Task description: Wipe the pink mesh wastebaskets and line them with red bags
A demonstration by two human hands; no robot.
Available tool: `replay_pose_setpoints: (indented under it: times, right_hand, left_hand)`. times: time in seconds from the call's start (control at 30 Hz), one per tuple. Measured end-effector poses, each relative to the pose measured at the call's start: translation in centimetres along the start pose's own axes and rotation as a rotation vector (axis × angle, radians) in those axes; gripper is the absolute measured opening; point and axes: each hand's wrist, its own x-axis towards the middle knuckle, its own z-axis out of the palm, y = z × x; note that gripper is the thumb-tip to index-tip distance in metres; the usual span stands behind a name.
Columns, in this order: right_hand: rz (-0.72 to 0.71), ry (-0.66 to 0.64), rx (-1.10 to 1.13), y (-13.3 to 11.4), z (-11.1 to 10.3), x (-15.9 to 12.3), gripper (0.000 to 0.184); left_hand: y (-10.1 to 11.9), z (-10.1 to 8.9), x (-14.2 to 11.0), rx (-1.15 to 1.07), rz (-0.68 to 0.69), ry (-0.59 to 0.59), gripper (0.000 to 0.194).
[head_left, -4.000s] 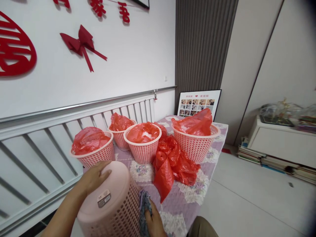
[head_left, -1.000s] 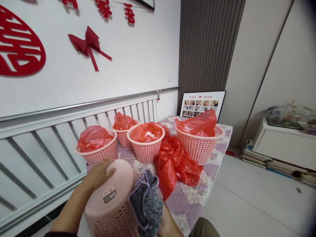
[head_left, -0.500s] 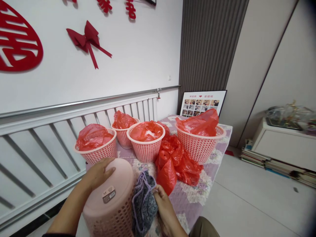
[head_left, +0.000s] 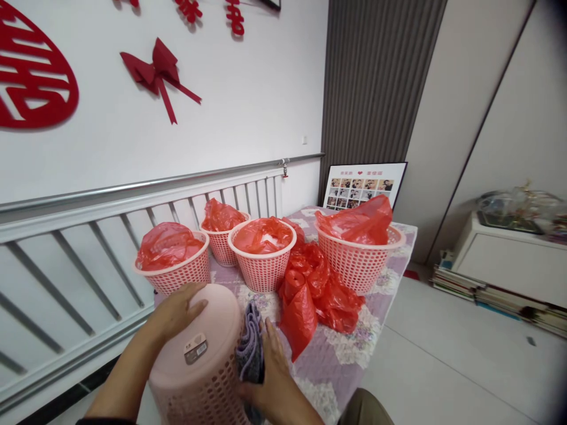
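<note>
A pink plastic basket (head_left: 208, 307) is tipped upside down in front of me, its solid base with a label facing up. My left hand (head_left: 179, 310) grips it over the far edge of the base, thumb apart on the surface. Against the basket's perforated right side, my right hand (head_left: 272, 372) presses a folded grey cloth with purple edging (head_left: 251, 348). The thumb is on the near side of the cloth and the fingers reach along its right side. Part of the cloth is hidden behind that hand.
Several pink baskets lined with red plastic bags stand on the cloth-covered table (head_left: 341, 366), among them a left one (head_left: 177, 277), a middle one (head_left: 264, 268) and a large right one (head_left: 354, 265). Red plastic bags (head_left: 301, 307) lie between them. A white radiator (head_left: 110, 242) runs along the left.
My right hand has shifted left and turned, pushing the cloth against the basket's side, where it now looks narrower and bunched. My left hand and the basket have hardly moved.
</note>
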Motion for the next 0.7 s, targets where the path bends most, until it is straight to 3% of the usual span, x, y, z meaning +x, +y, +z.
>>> replay_pose_setpoints:
  times: [0.07, 0.13, 0.23, 0.3, 0.37, 0.47, 0.53, 0.6, 0.7]
  right_hand:
    - [-0.116, 0.057, 0.047, 0.6, 1.2, 0.2, 0.123]
    - [-0.213, 0.096, 0.152, 1.7, 2.0, 0.6, 0.104]
    - [-0.198, 0.151, 0.331, 3.0, 2.6, 1.2, 0.069]
    - [-0.173, 0.206, 0.372, 3.0, 2.7, 1.2, 0.061]
    - [-0.277, 0.246, 0.322, 2.3, 2.7, 1.0, 0.062]
    - [-0.576, 0.253, 0.131, 0.6, 2.8, 0.6, 0.074]
    - [-0.7, 0.24, 0.019, 0.0, 2.8, 0.6, 0.084]
    - [-0.716, 0.234, -0.025, 0.7, 3.1, 0.8, 0.088]
    - [-0.594, 0.229, -0.011, 4.2, 4.1, 0.9, 0.089]
  left_hand:
    - [0.0, 0.0, 0.0, 0.0, -0.003, -0.002, 0.069]
    - [0.0, 0.0, 0.0, 0.0, -0.007, -0.005, 0.07]
    - [0.0, 0.0, 0.0, -0.002, -0.006, -0.009, 0.071]
    - [0.0, 0.0, 0.0, -0.004, -0.002, -0.007, 0.071]
    - [-0.1, 0.0, 0.0, -0.005, 0.003, -0.003, 0.07]
    - [0.0, 0.0, -0.1, -0.007, 0.005, -0.001, 0.07]
    - [0.1, -0.1, -0.1, -0.007, 0.004, -0.003, 0.069]
    - [0.3, -0.2, -0.2, -0.007, 0.003, -0.01, 0.068]
    - [0.4, -0.3, -0.2, -0.008, -0.004, -0.015, 0.068]
